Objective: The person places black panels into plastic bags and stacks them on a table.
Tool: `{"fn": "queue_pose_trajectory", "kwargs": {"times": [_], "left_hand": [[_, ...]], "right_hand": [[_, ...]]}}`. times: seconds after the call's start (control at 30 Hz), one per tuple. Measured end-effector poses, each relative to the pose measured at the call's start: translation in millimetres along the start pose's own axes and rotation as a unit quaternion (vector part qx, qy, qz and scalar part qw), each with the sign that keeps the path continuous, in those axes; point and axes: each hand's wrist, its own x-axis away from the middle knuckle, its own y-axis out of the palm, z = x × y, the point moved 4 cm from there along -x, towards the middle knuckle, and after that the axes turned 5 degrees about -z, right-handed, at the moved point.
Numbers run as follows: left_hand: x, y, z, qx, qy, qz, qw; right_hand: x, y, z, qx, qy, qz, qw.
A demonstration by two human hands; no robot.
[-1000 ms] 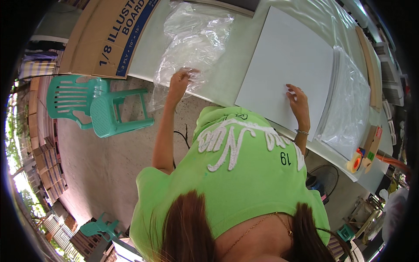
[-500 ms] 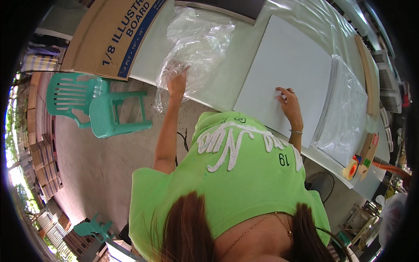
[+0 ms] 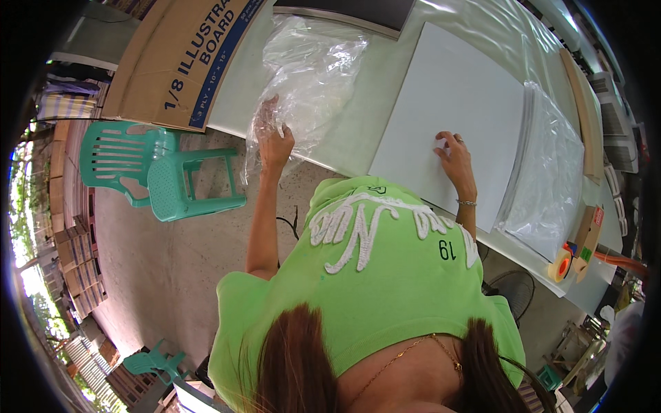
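A crumpled clear plastic bag (image 3: 313, 65) lies across the table, its near end hanging over the front edge. At that end is my left hand (image 3: 275, 146), thumb and fingers spread, with the fingers partly behind or inside the film. White boards (image 3: 454, 82) lie flat to the right, at least one large sheet on top. My right hand (image 3: 456, 162) rests on the top sheet near its middle, fingers loosely bent and apart, gripping nothing. Beside the sheet's right edge is a stack of boards in clear plastic (image 3: 547, 165).
A brown carton (image 3: 148, 82) stands at the far left, with a green plastic chair (image 3: 175, 182) in front of it. A dark panel (image 3: 351, 10) lies at the back. Tape rolls (image 3: 559, 267) sit at the right corner. A fan (image 3: 513, 292) stands below the table's front edge.
My left hand has opened from its bunched hold on the plastic, its fingers now stretched upward and the thumb apart. My right hand stays almost in place on the board.
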Motion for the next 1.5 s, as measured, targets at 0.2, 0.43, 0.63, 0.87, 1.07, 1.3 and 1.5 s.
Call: {"fn": "queue_pose_trajectory", "kwargs": {"times": [0.2, 0.43, 0.63, 0.87, 1.07, 1.3, 1.5], "left_hand": [[18, 2, -28, 0.105, -0.113, -0.064, 0.986], [16, -49, 3, 0.024, -0.030, -0.137, 0.990], [20, -71, 31, 0.059, -0.054, -0.091, 0.993], [0, -107, 36, 0.173, -0.123, 0.054, 0.976], [-51, -131, 35, 0.314, -0.100, 0.140, 0.934], [-92, -159, 64, 0.336, -0.036, 0.146, 0.930], [-125, -189, 79, 0.484, -0.023, 0.201, 0.851]], "right_hand": [[0, 6, 7, 0.024, -0.007, -0.001, 1.000], [4, 9, -1, 0.068, 0.028, 0.020, 0.997], [4, 7, -1, 0.065, 0.043, -0.011, 0.997], [1, 12, 2, 0.068, 0.012, 0.006, 0.998], [-21, 10, -55, -0.110, -0.138, -0.060, 0.983], [-34, -11, -200, -0.197, -0.327, -0.120, 0.916], [-39, -22, -276, -0.191, -0.446, -0.094, 0.869]]}}
